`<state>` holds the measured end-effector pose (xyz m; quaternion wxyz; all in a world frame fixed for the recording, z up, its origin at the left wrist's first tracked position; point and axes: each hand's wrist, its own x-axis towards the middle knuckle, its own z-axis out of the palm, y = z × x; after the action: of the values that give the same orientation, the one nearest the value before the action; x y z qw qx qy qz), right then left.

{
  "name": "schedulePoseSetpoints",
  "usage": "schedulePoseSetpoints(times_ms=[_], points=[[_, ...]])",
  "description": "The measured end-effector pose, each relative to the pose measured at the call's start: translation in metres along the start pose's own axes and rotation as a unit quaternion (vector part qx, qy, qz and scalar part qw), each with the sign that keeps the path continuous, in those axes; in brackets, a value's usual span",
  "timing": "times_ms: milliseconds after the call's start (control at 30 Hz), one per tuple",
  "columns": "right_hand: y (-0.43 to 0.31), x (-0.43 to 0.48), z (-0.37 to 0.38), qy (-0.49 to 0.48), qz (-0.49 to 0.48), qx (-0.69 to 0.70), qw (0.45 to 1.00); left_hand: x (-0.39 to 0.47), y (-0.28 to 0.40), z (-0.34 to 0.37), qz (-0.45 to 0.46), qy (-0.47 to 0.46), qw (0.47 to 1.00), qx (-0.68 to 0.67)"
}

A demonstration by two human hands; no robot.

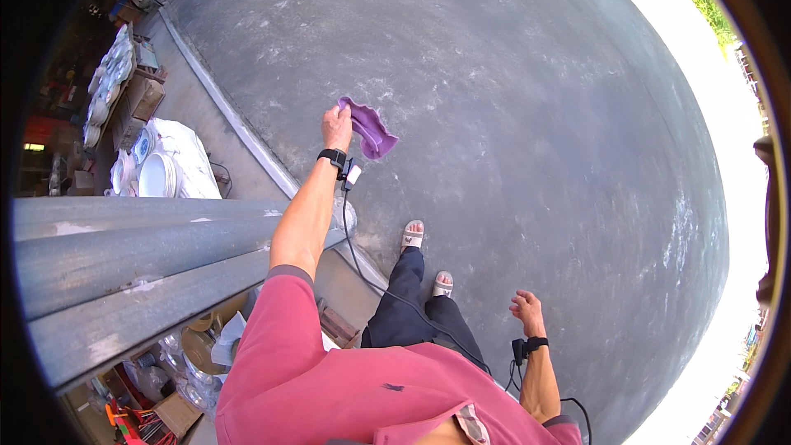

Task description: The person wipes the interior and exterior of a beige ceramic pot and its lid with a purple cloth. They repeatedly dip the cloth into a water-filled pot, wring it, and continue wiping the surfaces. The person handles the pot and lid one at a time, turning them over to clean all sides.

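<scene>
My left hand [338,128] is stretched out ahead of me and pinches one corner of a purple cloth [374,133]. The cloth hangs from the fingers over the grey concrete floor [494,136]. A black wrist strap [334,159] with a small device and a cable sits on the left wrist. My right hand [526,310] is low at my right side, empty, with its fingers loosely bent and apart. It touches nothing, and another strapped device [524,349] is on that wrist.
A large grey metal column [154,247] stands close on my left. Beyond it are stacked white plates [157,176], cardboard boxes [143,96] and a board of wrapped dishes [111,83]. More glassware [201,346] lies below the column. The cable [395,296] crosses before my legs.
</scene>
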<state>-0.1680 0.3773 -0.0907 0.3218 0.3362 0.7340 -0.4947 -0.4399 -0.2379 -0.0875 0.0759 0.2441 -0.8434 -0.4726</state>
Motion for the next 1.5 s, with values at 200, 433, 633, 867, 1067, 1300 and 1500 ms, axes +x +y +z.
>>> schedulePoseSetpoints(times_ms=[200, 433, 633, 867, 1067, 1300, 1500], points=[[-0.083, 0.029, 0.046, -0.007, -0.052, -0.067, 0.996, 0.043, 0.006, 0.019, -0.015, -0.239, 0.968, -0.073], [-0.234, 0.085, 0.095, -0.001, -0.264, -0.201, 0.943, 0.064, 0.062, 0.031, 0.025, -0.267, 0.963, -0.022], [-0.377, 0.089, 0.148, -0.051, -0.438, -0.258, 0.860, 0.060, 0.118, 0.017, 0.051, -0.296, 0.952, -0.060], [-0.505, 0.071, 0.190, -0.118, -0.578, -0.220, 0.777, 0.074, 0.190, 0.005, 0.064, -0.292, 0.952, 0.058], [-0.572, 0.083, 0.206, -0.198, -0.611, -0.243, 0.727, 0.075, 0.226, 0.026, 0.151, -0.268, 0.951, 0.025], [-0.597, 0.118, 0.187, -0.237, -0.518, -0.371, 0.733, 0.085, 0.223, 0.047, 0.069, -0.297, 0.950, 0.075], [-0.604, 0.132, 0.167, -0.176, -0.587, -0.269, 0.743, 0.081, 0.169, 0.072, 0.142, -0.251, 0.919, 0.267]])
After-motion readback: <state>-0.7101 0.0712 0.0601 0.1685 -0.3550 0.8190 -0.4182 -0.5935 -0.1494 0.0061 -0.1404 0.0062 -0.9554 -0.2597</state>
